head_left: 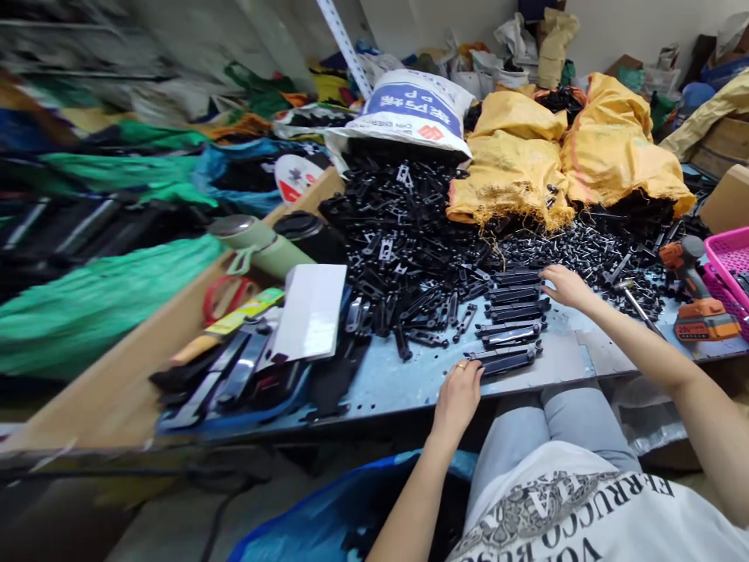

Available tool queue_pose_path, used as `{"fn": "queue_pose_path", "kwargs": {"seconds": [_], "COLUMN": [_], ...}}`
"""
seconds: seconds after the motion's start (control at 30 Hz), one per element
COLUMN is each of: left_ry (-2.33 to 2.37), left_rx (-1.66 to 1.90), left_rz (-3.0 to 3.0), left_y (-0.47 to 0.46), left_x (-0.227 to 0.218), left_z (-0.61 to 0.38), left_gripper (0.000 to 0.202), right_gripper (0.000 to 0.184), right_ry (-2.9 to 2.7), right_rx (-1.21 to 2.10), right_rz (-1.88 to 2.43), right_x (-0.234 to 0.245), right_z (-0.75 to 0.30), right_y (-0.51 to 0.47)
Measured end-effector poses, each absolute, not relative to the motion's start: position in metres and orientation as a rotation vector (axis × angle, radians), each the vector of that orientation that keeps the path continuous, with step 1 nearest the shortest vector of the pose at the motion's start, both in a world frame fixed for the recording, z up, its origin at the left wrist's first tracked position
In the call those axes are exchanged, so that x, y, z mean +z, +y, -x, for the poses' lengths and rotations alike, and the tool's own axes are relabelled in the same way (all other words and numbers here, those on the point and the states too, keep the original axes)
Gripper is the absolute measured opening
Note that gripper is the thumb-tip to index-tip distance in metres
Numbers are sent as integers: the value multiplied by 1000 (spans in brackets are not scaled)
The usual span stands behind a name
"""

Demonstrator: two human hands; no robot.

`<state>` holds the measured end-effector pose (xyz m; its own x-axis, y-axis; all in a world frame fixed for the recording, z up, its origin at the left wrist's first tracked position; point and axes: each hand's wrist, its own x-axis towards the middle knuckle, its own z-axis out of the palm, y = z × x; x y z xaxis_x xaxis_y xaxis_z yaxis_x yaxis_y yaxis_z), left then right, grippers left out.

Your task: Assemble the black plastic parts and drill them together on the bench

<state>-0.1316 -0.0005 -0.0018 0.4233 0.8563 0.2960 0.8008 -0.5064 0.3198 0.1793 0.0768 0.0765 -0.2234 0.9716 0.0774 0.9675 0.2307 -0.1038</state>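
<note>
A row of long black hinge-like bars [515, 314] lies side by side on the blue tabletop in front of me. My left hand [458, 398], with a ring on one finger, is closed around the left end of the nearest black bar [508, 361]. At the far end of the row, my right hand [566, 286] has its thumb and fingers at the right end of the farthest black bar [517, 278]. The fingertips partly hide that end. A large heap of loose black parts [403, 234] spreads just behind the row.
A white sack [409, 105] and yellow sacks [515, 148] spill parts at the back. Right of me are a hammer [640, 308], a cordless drill [696, 289] and a pink basket [731, 261]. On the left lie a white box [310, 308], a green bottle [263, 246] and red-handled scissors [225, 297].
</note>
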Motion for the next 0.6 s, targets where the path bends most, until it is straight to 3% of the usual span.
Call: {"fn": "queue_pose_path", "kwargs": {"seconds": [0.23,0.37,0.43,0.5,0.6], "left_ry": [1414,1522,1354,1139,1063], "left_rx": [869,975,779,628,739], "left_rz": [-2239,-1599,-1082,-598,-158], "left_y": [1,-24,-38,-46,-43], "left_x": [-2,12,18,24,30], "left_z": [133,123,112,97,73], "left_gripper": [21,21,29,33,27], "right_gripper": [33,39,54,83,109], "right_ry": [-2593,-2654,-2672,-2635,-2485], "right_rx": [186,286,431,658,996], "right_rz": [1839,1775,1778,1825,1877], "right_x": [56,66,70,69,59], "right_z": [-135,-149,-152,-152,-146], "right_y": [157,165,167,168,166]}}
